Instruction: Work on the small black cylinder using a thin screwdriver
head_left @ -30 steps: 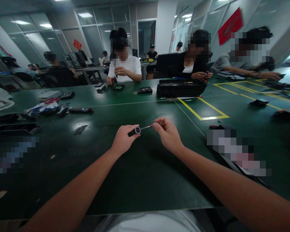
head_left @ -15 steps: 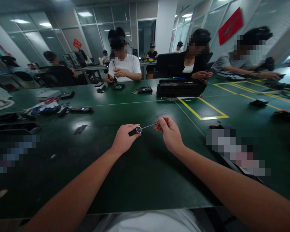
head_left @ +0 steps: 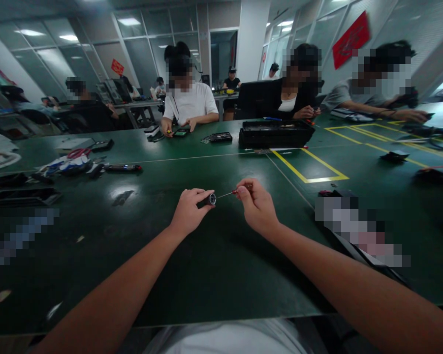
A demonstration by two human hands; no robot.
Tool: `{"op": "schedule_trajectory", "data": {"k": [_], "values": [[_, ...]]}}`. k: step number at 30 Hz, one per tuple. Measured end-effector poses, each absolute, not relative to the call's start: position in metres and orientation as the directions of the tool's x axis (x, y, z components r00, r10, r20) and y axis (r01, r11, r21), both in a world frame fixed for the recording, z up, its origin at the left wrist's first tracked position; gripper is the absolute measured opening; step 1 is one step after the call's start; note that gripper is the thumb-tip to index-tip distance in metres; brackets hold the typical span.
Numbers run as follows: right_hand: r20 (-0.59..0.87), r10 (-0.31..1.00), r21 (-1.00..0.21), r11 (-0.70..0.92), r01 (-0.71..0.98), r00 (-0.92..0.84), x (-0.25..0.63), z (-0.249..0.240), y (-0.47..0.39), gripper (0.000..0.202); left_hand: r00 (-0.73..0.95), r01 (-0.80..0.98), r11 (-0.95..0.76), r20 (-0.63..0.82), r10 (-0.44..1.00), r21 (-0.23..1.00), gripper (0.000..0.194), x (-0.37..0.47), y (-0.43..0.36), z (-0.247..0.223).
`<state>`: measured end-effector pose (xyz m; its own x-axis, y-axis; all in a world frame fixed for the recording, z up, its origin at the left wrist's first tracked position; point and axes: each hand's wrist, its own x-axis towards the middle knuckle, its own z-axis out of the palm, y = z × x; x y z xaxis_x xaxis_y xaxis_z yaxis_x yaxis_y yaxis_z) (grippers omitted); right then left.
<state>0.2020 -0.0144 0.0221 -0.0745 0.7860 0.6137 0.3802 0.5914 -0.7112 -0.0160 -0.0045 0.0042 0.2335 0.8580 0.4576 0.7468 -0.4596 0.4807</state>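
Near the middle of the head view, my left hand (head_left: 189,210) is closed round a small black cylinder (head_left: 211,199), its light-rimmed round end turned toward my right hand. My right hand (head_left: 257,204) pinches the red handle of a thin screwdriver (head_left: 233,192). Its slender metal shaft points left at the cylinder's round end. The tip is too fine to tell whether it touches. Both hands are held above the green table (head_left: 206,275).
A long black box (head_left: 276,135) stands toward the far side, near yellow tape (head_left: 327,179). At left lie a dark pen-like tool (head_left: 123,168) and red-handled scissors (head_left: 78,153). Co-workers sit opposite, one in a white shirt (head_left: 199,101).
My right hand has shifted its grip, and more of the screwdriver's red handle shows. My left hand has stayed in place. The white-shirted co-worker opposite has lowered both hands to the table.
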Motion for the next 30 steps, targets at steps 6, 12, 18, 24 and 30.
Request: {"op": "schedule_trajectory", "data": {"k": [6,12,18,24,30], "values": [[0.636,0.765,-0.694,0.624,0.358,-0.100,0.2028,0.0236,-0.0159,0.014,0.250,0.744,-0.483,0.477,0.842,0.462,0.041,-0.0176,-0.0026,0.0004],[0.612,0.770,-0.677,0.628,0.385,-0.180,0.2018,0.0230,-0.0172,0.016,0.253,0.745,-0.470,0.451,0.856,0.474,0.041,-0.0166,-0.0039,0.0003],[0.633,0.764,-0.647,0.610,0.457,-0.123,0.2034,0.0266,-0.0169,0.015,0.197,0.713,-0.431,0.432,0.880,0.553,0.042,-0.0179,-0.0028,0.0024],[0.638,0.765,-0.649,0.595,0.473,-0.088,0.2035,0.0260,-0.0157,0.015,0.166,0.644,-0.421,0.421,0.892,0.639,0.038,-0.0175,-0.0037,0.0050],[0.651,0.758,-0.653,0.591,0.473,-0.048,0.2030,0.0264,-0.0156,0.015,0.089,0.575,-0.396,0.427,0.900,0.716,0.040,-0.0197,-0.0022,0.0001]]}}
